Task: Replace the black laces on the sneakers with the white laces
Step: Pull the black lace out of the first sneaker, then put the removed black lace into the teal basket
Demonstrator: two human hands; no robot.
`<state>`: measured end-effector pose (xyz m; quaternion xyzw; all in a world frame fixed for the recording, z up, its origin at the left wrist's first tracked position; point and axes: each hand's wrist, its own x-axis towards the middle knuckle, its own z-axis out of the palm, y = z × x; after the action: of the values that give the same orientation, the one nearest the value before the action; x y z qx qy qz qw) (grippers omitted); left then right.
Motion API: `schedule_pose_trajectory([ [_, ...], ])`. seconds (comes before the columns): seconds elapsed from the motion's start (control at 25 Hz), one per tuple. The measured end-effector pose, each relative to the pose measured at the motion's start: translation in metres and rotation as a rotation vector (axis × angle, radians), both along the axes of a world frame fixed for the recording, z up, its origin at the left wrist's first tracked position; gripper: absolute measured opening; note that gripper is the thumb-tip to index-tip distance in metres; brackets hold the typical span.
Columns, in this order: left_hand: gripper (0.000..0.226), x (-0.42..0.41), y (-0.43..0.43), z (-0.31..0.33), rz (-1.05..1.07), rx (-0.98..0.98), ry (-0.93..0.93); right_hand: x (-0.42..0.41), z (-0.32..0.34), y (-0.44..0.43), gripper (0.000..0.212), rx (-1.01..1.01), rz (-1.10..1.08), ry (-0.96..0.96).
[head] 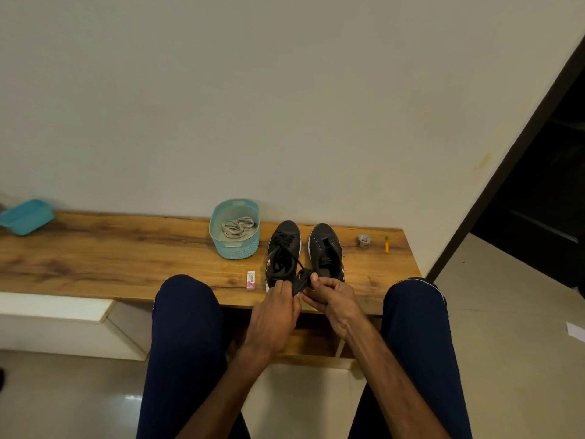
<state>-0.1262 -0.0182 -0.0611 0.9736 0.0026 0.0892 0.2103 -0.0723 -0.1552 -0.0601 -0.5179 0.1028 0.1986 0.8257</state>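
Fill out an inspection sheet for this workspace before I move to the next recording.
Surface: brown wood-grain bench top, against a cream wall.
Job's things: black sneaker with loosened black laces; black sneaker with bare eyelets; coiled white laces in a teal plastic basket; bunched black lace.
Clutter: small white eraser box, tape roll, yellow stick, blue tray.
Grippers: left hand and right hand both pinch the bunched black lace.
Cables: nothing seen.
Surroundings: tiled floor, dark doorway.

Eraser point(250, 280); tape roll point(364, 241); blue tray point(27, 216)
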Motion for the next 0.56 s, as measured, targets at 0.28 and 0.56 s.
schedule_pose_trajectory([
  [0.28, 0.026, 0.006, -0.007, -0.004, 0.006, 0.147, 0.062, -0.001, -0.008, 0.024, 0.023, -0.067, -0.139, -0.090],
  [0.56, 0.035, 0.015, 0.002, -0.010, 0.023, -0.039, 0.122, 0.011, -0.012, 0.033, 0.023, -0.021, -0.223, -0.089],
])
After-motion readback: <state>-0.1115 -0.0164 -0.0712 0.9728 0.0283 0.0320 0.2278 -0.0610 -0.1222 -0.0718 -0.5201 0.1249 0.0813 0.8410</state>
